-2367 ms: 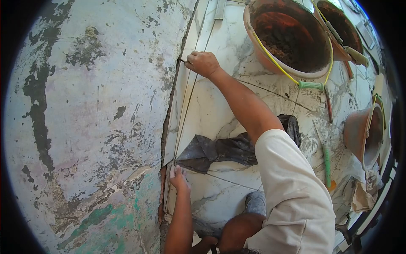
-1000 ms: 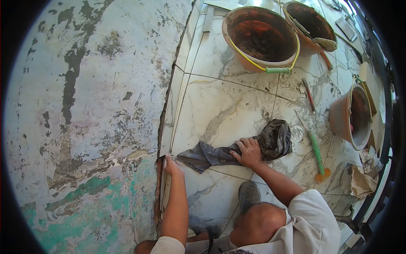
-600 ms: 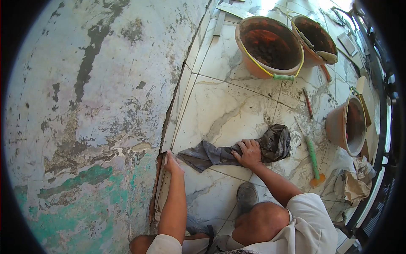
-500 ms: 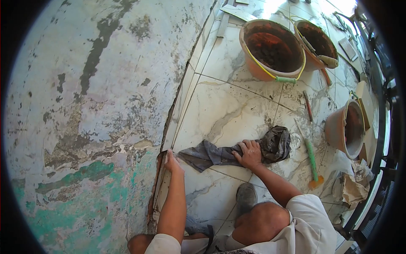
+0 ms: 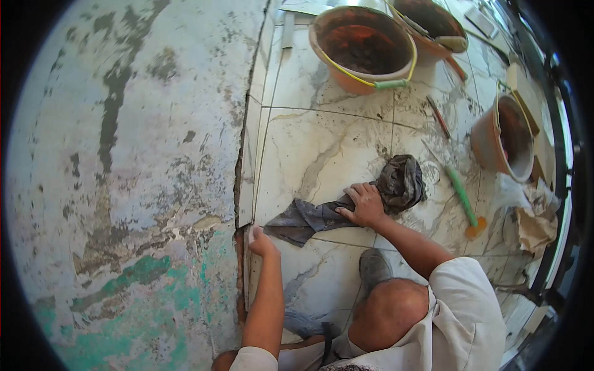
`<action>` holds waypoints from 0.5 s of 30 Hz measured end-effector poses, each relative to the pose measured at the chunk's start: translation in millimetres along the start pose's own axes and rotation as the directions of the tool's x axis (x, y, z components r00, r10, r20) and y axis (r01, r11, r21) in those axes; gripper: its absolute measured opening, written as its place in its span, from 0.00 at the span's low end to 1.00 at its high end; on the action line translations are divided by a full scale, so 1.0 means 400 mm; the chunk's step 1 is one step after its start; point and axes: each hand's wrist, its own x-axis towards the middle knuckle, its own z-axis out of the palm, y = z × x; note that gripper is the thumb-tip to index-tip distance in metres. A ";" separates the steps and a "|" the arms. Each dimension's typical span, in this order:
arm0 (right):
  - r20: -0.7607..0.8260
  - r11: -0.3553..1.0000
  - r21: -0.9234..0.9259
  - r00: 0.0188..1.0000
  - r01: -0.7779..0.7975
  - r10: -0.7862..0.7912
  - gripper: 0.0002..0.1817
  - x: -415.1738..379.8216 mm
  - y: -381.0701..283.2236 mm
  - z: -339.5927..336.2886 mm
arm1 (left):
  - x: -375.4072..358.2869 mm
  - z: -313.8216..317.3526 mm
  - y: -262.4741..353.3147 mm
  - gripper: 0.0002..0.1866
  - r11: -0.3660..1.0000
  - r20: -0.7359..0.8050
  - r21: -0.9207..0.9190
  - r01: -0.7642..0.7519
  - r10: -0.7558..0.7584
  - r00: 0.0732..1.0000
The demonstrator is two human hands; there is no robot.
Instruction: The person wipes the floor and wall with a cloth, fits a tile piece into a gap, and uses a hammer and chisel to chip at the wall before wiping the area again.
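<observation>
A dark grey cloth (image 5: 303, 221) lies stretched over the white marbled floor tiles (image 5: 346, 139), bunched up at its right end. On its middle part rests my right hand (image 5: 364, 204), fingers spread over the fabric. My left hand (image 5: 263, 240) is at the foot of the wall (image 5: 154, 204), against the narrow skirting tile (image 5: 249, 167) and just left of the cloth's tip. Its fingers are bent and partly hidden, and whether they grip anything cannot be made out.
Two large buckets (image 5: 352, 80) (image 5: 433, 49) stand at the top, a smaller bucket (image 5: 486, 142) at the right. Between them and the cloth lie a red-and-black tool (image 5: 439, 116) and a green-handled tool (image 5: 461, 195). Crumpled paper (image 5: 535, 226) lies at the right.
The view has shifted and turned, so the buckets sit further left and higher. Both hands keep about the same places, the right on the cloth and the left at the wall's foot.
</observation>
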 end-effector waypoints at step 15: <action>-0.216 0.978 -0.018 0.956 -0.206 0.197 0.29 0.317 0.138 0.117 | 0.117 0.548 0.339 0.22 -0.862 0.990 0.130 -0.489 0.084 0.115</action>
